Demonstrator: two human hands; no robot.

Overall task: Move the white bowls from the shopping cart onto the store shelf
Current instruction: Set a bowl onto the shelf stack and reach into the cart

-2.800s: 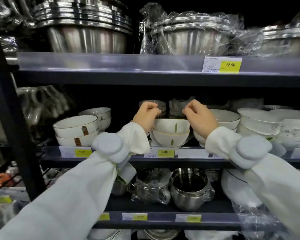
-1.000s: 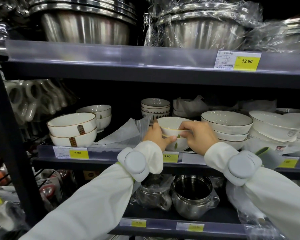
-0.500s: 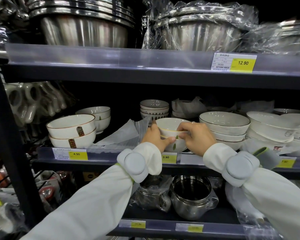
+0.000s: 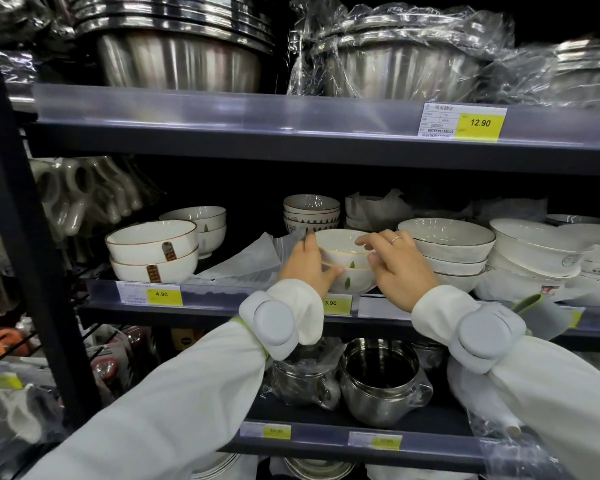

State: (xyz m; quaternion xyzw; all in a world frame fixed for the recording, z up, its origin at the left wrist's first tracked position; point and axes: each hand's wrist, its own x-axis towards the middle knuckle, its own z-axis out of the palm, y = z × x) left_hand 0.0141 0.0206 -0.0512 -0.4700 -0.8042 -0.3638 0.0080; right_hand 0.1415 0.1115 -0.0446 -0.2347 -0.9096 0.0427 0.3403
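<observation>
A small stack of white bowls (image 4: 347, 268) with a green leaf mark stands at the front of the middle store shelf (image 4: 222, 294), above the 3.90 tag. My left hand (image 4: 307, 268) grips the stack's left side, thumb across the front and fingers up behind the rim. My right hand (image 4: 400, 266) holds the right side, with its index finger over the top rim and its thumb against the wall. The shopping cart is out of view.
Two brown-rimmed white bowls (image 4: 153, 252) sit to the left, with crumpled clear wrap (image 4: 250, 263) between them and my hands. Wide white bowls (image 4: 445, 242) crowd the right and patterned bowls (image 4: 311, 211) stand behind. Steel basins (image 4: 181, 60) fill the upper shelf, steel pots (image 4: 378, 379) the lower.
Both hands came down from the stack's rim to its sides and have stayed there. In the last half second my right fingers have spread a little over the rim.
</observation>
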